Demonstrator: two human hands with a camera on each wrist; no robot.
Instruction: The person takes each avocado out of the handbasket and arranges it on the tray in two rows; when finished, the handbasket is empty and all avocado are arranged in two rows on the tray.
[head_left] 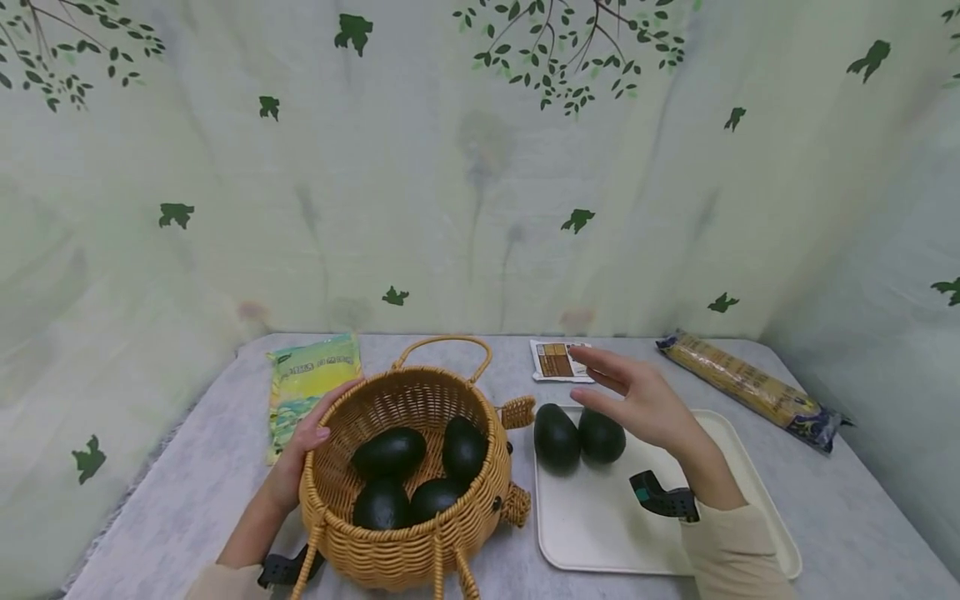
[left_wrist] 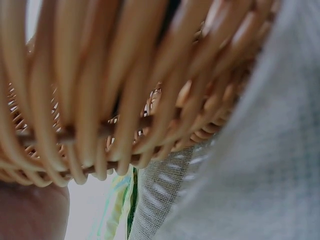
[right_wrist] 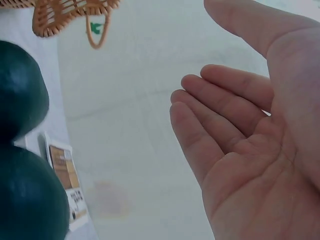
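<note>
A round wicker basket (head_left: 405, 550) stands tilted on the table with several dark green avocados (head_left: 390, 452) inside. My left hand (head_left: 306, 437) grips its left rim, the thumb over the edge; the left wrist view shows mostly the basket's weave (left_wrist: 90, 100) up close. Two more avocados (head_left: 557, 439) lie side by side at the far left corner of a white tray (head_left: 600, 533). Above them and to their right my right hand (head_left: 637, 400) hovers with fingers extended, and its palm (right_wrist: 260, 180) is bare in the right wrist view.
At the back left lies a yellow-green packet (head_left: 311, 383), close to my left hand. Behind the tray is a small brown-and-white packet (head_left: 555, 361). A long golden package (head_left: 750, 387) lies at the back right. A leaf-printed cloth (head_left: 480, 183) hangs behind the table.
</note>
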